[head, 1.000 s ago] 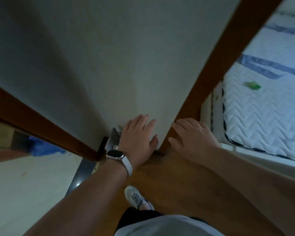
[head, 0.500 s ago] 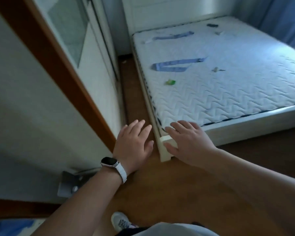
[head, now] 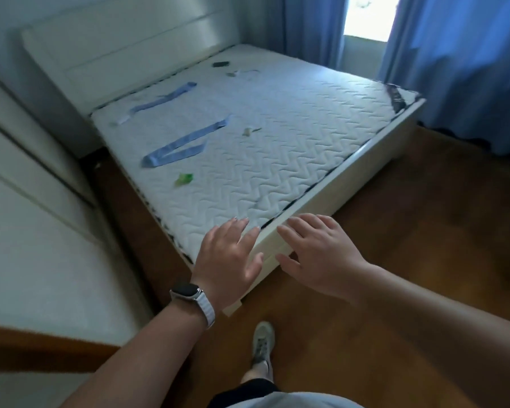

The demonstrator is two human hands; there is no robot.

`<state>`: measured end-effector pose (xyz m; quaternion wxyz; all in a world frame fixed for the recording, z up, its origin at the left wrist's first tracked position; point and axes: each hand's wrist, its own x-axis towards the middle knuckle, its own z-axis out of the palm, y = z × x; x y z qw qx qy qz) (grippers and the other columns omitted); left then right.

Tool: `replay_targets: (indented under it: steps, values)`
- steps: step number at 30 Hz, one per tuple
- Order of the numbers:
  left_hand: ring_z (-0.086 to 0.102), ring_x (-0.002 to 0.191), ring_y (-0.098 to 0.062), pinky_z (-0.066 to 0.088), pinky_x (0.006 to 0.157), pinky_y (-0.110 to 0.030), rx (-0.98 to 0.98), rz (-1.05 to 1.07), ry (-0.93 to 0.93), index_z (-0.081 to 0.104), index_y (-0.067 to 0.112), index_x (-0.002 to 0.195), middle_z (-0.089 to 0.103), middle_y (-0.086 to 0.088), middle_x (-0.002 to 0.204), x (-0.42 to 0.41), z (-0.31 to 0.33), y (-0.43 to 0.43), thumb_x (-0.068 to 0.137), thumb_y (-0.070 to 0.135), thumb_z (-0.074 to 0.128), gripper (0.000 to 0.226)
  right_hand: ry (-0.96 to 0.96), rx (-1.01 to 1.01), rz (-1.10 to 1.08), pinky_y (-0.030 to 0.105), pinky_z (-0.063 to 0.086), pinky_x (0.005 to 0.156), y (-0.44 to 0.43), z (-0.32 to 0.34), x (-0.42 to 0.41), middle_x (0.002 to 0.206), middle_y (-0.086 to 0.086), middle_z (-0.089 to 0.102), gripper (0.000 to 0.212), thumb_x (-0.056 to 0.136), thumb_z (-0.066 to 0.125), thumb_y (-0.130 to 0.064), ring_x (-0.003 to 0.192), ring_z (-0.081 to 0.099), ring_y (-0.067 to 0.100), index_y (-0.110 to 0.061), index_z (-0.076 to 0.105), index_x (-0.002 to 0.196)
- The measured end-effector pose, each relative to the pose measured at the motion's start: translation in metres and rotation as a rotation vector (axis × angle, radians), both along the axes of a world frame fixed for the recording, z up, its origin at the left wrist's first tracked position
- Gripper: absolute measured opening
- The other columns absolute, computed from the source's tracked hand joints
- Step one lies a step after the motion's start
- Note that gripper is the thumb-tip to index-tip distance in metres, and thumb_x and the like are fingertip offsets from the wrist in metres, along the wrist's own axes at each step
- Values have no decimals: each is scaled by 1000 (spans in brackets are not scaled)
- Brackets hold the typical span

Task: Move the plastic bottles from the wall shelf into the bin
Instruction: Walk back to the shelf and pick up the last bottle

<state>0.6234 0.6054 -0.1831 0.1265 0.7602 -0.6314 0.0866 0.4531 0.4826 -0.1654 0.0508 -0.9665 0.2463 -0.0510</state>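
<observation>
The room was a bedroom with a brown wood floor [head: 424, 275]. A bed [head: 306, 136] with a bare quilted mattress filled the middle of the view. Blue curtains [head: 468, 69] hung at the right and a white wardrobe [head: 27, 237] stood at the left. No bottle, no wall shelf and no bin appeared anywhere. So I cannot tell which way the bottles lay from the hands, nor which hand was nearer to them. The left hand [head: 227, 260] and the right hand [head: 321, 254] were held out side by side before the near corner of the bed, fingers spread, holding nothing. Blue strips [head: 177, 151] and a green scrap [head: 184, 178] lay on the mattress. The watch [head: 186, 291] on the left wrist showed a dark face, and no writing could be read.
</observation>
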Motion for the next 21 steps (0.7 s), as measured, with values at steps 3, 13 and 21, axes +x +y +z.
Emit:
replay_targets:
  steps: [3, 13, 21]
  values:
    - [52, 125, -31, 43, 101, -52, -11, -97, 9, 62, 15, 125, 59, -11, 131, 9, -11, -51, 85, 42, 50, 49, 9, -8, -86, 43, 40, 101, -36, -6, 3, 124, 2, 60, 57, 91, 38, -57, 121, 51, 25, -17, 56, 128]
    - [52, 126, -31, 43, 103, -50, 2, -384, 117, 60, 16, 129, 59, -11, 134, 67, -26, -226, 88, 43, 51, 49, 104, -81, -389, 46, 42, 97, -156, -12, 32, 128, 6, 61, 58, 90, 38, -56, 120, 54, 28, -18, 58, 129]
    - [47, 131, -27, 39, 105, -46, 87, -618, 195, 55, 21, 135, 54, -5, 140, 48, -42, -342, 91, 49, 43, 53, 80, -76, -693, 48, 44, 98, -209, -22, 1, 127, 9, 63, 59, 89, 41, -55, 118, 56, 31, -16, 62, 127]
